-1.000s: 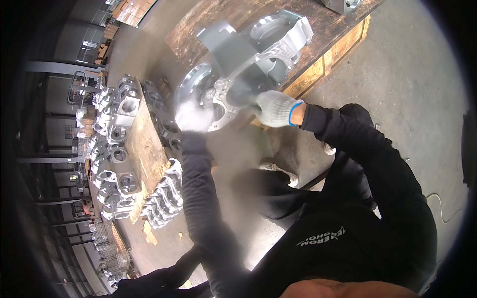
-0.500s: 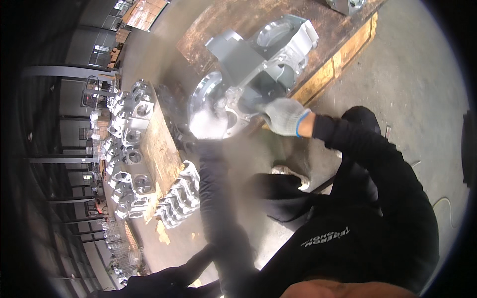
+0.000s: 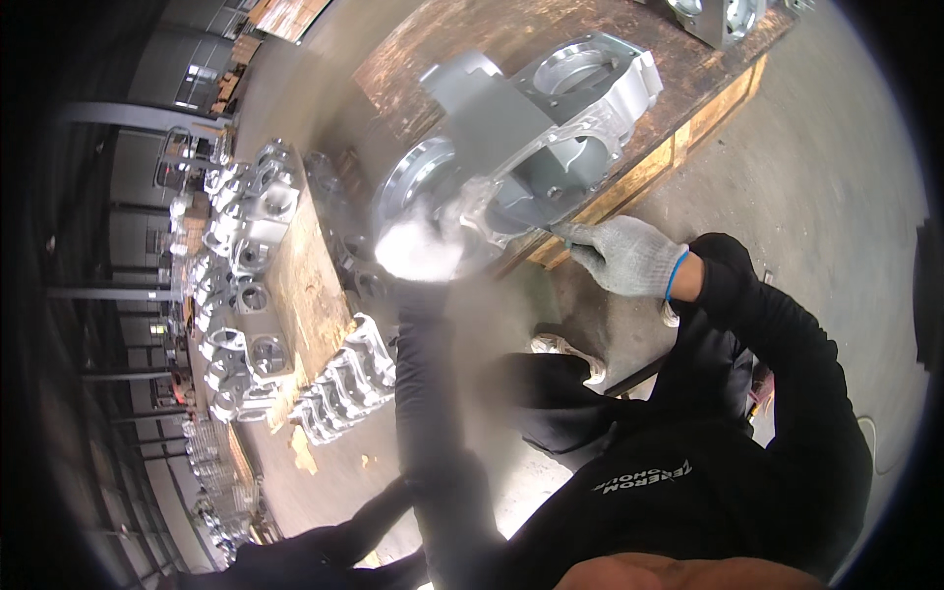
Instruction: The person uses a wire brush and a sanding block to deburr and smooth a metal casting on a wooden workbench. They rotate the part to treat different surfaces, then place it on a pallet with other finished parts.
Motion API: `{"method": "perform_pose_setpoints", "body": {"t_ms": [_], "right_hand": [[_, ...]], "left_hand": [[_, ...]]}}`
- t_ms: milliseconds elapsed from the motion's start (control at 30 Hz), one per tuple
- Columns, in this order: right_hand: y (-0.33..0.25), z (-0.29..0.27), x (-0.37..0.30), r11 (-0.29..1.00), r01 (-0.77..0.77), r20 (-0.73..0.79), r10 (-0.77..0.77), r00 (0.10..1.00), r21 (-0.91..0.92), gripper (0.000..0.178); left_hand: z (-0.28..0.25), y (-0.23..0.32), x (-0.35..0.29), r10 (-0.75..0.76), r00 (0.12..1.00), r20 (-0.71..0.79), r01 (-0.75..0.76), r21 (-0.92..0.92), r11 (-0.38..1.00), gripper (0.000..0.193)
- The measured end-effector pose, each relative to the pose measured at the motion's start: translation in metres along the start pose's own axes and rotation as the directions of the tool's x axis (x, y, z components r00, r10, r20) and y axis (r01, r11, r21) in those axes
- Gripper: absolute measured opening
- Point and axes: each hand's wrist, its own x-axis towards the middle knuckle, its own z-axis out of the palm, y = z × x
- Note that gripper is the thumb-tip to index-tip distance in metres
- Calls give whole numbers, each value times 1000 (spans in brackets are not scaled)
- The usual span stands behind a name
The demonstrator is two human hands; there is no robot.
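A large silver-grey metal casting [image 3: 497,118] with round bores and a flat wide face lies at the near edge of a wooden bench [image 3: 413,49]. My left hand [image 3: 421,246], in a white glove bleached by glare, grips its near left rim; the separate fingers hardly show. Just off the casting's near edge, my right hand [image 3: 629,258] wears a grey knit glove with a blue cuff. Its fingers are closed, the index finger and thumb pointing at the opening's edge. Something thin and dark seems to show at their tips, too small to name.
More castings [image 3: 723,18] stand at the bench's far right. To the left, a wooden board [image 3: 305,295] has rows of castings beside it, and ribbed metal parts [image 3: 344,383] sit at its near end. Another metal part [image 3: 570,354] lies low by my legs. A hose [image 3: 870,433] is on the floor at right.
My right hand has drawn back from the casting's opening, right and toward me. My left hand stays at the rim. The whole view has shifted slightly.
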Motion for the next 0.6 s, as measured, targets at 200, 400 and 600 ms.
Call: {"method": "perform_pose_setpoints", "body": {"t_ms": [200,400,600], "right_hand": [[0,4,-1,993,88,-71,-93,993,-74,32],[9,-3,-34,950,20,-53,-38,998,-312,35],[4,11,-3,963,53,-71,-74,995,-266,40]], "left_hand": [[-7,-1,-4,-92,981,169,75,102,992,48],[-13,4,1,-125,968,218,110,81,991,44],[-12,5,2,-173,947,269,182,-7,983,40]]}}
